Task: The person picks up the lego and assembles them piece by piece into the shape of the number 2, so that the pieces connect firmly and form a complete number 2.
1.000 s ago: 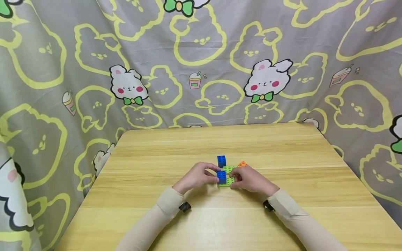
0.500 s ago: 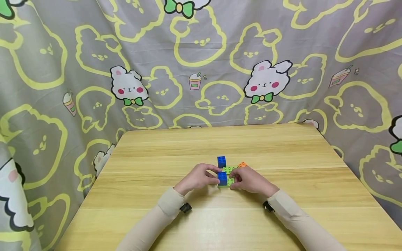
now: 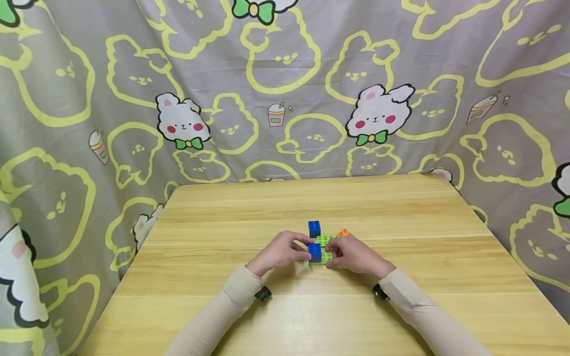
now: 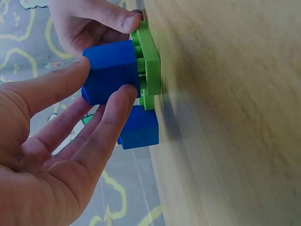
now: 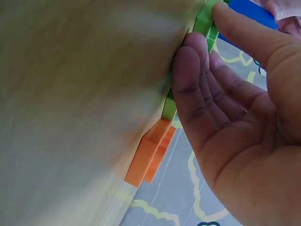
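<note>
On the wooden table (image 3: 267, 321) lies a flat green plate (image 3: 324, 257) (image 4: 149, 56) (image 5: 205, 21). My left hand (image 3: 279, 252) (image 4: 70, 141) pinches a blue brick (image 3: 314, 251) (image 4: 112, 70) between thumb and forefinger; the brick sits on the plate's near left corner. My right hand (image 3: 354, 255) (image 5: 235, 108) pinches the plate's near right edge with thumb and fingertips. A second blue brick (image 3: 314, 228) (image 4: 138, 129) stands just beyond the plate. An orange brick (image 3: 343, 232) (image 5: 150, 155) lies at the plate's far right corner.
A grey curtain (image 3: 285, 89) printed with yellow bunny outlines hangs behind and to both sides of the table. The table's far edge runs close under the curtain.
</note>
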Tool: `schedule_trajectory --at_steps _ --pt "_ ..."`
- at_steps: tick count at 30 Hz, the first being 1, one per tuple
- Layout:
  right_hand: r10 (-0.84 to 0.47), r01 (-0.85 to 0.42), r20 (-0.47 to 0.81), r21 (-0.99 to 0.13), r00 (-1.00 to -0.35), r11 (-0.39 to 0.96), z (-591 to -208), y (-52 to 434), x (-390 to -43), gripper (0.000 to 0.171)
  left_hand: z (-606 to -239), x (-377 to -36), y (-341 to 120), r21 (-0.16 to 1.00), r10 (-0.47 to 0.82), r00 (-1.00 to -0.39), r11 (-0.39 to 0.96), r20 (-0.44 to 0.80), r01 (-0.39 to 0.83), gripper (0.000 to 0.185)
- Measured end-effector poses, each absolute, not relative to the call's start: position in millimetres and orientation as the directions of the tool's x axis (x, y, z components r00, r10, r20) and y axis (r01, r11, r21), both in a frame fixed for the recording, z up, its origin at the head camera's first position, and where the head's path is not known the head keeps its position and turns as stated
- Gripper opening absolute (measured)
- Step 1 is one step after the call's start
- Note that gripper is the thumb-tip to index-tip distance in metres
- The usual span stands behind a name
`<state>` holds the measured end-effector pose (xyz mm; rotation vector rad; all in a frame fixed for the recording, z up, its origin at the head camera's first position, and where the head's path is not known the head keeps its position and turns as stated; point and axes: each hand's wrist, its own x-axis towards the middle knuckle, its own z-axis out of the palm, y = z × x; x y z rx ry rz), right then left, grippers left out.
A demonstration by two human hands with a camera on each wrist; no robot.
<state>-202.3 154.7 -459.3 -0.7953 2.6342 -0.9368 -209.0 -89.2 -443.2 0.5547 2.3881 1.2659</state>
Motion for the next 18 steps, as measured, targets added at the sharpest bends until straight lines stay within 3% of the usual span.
schedule_trajectory --at_steps 18 --pt "-0.557 -0.407 -0.042 -0.638 -0.829 0.654 -459.4 154.4 -202.0 0.028 -442.0 -207.4 -88.2 0.831 0.511 -0.848 0.526 -0.139 0.181 0.032"
